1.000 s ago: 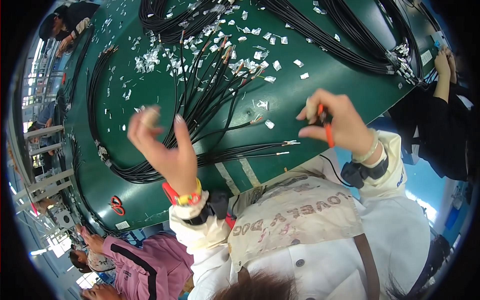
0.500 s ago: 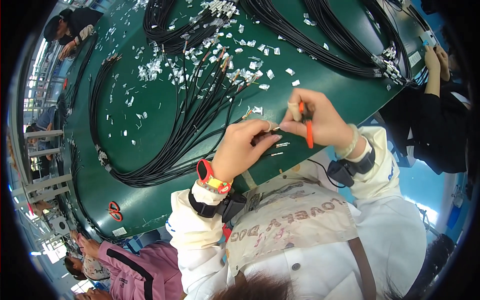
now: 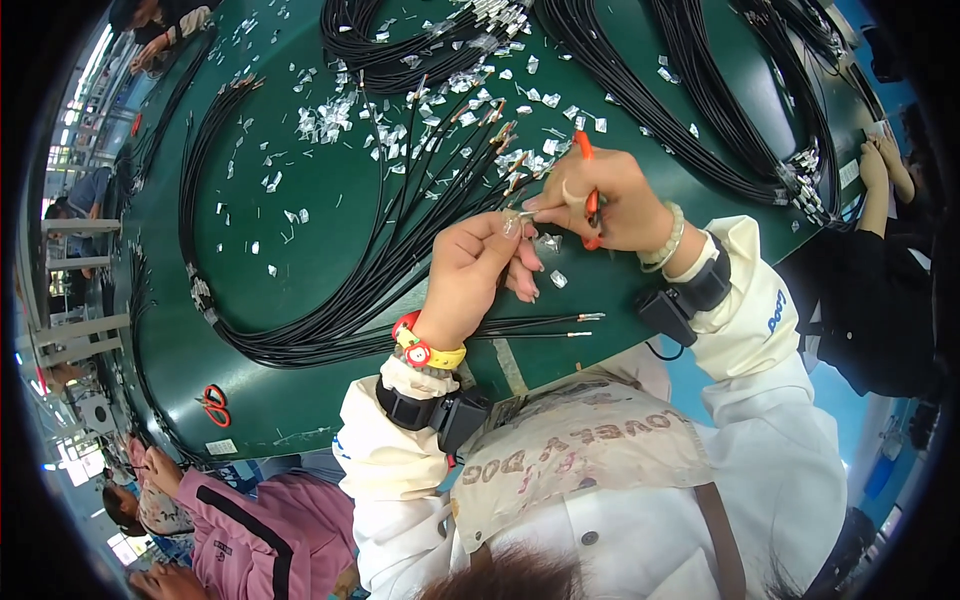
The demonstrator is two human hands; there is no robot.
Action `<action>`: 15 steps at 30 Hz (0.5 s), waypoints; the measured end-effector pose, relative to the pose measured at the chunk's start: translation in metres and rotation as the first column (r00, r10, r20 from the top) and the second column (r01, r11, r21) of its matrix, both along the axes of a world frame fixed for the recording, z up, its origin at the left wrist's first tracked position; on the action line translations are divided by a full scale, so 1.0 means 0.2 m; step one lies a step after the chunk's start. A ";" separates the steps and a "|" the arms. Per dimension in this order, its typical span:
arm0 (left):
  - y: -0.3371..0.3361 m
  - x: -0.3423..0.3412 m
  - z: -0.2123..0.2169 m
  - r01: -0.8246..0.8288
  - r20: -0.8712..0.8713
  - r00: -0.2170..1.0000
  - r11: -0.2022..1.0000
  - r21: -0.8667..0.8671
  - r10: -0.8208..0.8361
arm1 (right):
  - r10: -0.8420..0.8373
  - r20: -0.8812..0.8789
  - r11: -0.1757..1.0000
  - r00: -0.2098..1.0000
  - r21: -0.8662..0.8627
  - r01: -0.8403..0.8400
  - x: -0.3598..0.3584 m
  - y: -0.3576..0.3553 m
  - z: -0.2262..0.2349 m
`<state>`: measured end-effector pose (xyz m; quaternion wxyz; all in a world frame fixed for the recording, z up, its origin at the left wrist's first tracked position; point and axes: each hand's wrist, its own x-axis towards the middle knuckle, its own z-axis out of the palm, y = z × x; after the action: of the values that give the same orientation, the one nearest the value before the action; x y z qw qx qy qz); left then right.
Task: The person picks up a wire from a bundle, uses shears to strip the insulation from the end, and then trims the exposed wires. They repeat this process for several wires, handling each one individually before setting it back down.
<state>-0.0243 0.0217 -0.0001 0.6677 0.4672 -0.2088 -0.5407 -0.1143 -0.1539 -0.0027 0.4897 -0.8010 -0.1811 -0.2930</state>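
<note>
My left hand (image 3: 475,262) pinches the end of a black cable (image 3: 527,214) between thumb and forefinger, its other fingers curled below. My right hand (image 3: 615,200) meets it there, thumb and forefinger at the pale cable tip. Within the right palm sits an orange-handled hand tool (image 3: 584,147); its working end is hidden. Two more cable ends (image 3: 585,318) with stripped, pale tips lie on the table near my left wrist. Beyond my left hand fans a bundle of black cables (image 3: 360,285), many with coppery ends.
Shiny foil scraps (image 3: 325,122) litter the green table (image 3: 300,400). Orange-handled scissors (image 3: 214,405) lie at the near left. Coiled cable bundles (image 3: 700,120) with metal connectors (image 3: 803,180) fill the far side. A person in pink (image 3: 255,530) sits at left; another person's hands (image 3: 880,165) work at right.
Both hands have moved farther from my body, over the foil scraps. The orange-handled tool has turned in my right hand. The view has shifted slightly.
</note>
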 end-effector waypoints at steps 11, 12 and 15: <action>0.02 -0.03 0.06 -0.174 0.150 0.974 0.985 0.010 0.170 | -0.101 -0.611 0.964 0.785 0.134 0.229 -0.12 0.07 0.18; 0.02 -0.03 0.07 -0.179 0.140 0.974 0.984 0.009 0.175 | -0.174 -0.701 0.984 0.691 -0.090 0.156 -0.14 0.08 0.19; 0.03 -0.04 0.09 -0.176 0.119 0.978 0.984 0.013 0.174 | -0.271 -0.685 0.962 0.676 -0.216 0.167 -0.16 0.16 0.20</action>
<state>-0.0332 0.0267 0.0171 0.6936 0.5226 -0.1995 -0.4538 -0.1461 -0.1210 0.0367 0.4272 -0.8987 0.0988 -0.0065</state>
